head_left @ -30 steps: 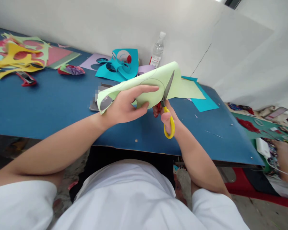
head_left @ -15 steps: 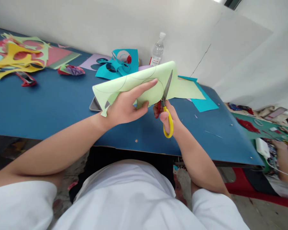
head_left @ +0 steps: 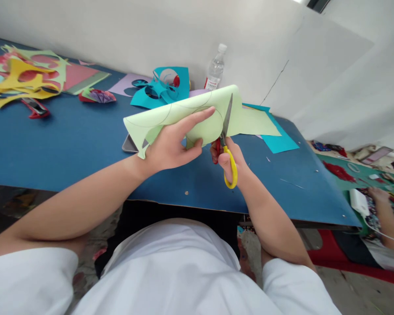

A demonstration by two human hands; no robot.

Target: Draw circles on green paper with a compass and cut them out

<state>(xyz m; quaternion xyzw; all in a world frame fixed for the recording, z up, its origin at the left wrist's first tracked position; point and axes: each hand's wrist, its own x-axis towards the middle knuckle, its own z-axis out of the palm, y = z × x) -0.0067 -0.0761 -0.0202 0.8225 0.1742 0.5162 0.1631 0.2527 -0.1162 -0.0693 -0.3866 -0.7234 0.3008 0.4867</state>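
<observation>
My left hand (head_left: 175, 142) grips a sheet of pale green paper (head_left: 228, 100) above the table, index finger stretched along it and thumb at its lower edge. Pencilled curves mark the sheet, and a rounded piece is cut out near its left end. My right hand (head_left: 234, 159) holds scissors (head_left: 228, 118) with yellow and red handles, thumb through the yellow loop. Their blades point up at the paper, beside a drawn curve and right of my left fingertips. The lower blade is hidden behind the sheet.
On the blue table (head_left: 68, 144) lie yellow paper offcuts (head_left: 22, 74), a red box cutter (head_left: 36, 107), cut turquoise paper (head_left: 180, 78) and more sheets (head_left: 277, 142). A plastic bottle (head_left: 216, 68) stands by the wall. A co-worker's arm (head_left: 387, 218) shows at the right, near a white power adapter (head_left: 359, 202).
The paper has tilted and shifted slightly left in my left hand. The scissor blades have moved a little left and look closer to upright. The co-worker's hand has shifted slightly.
</observation>
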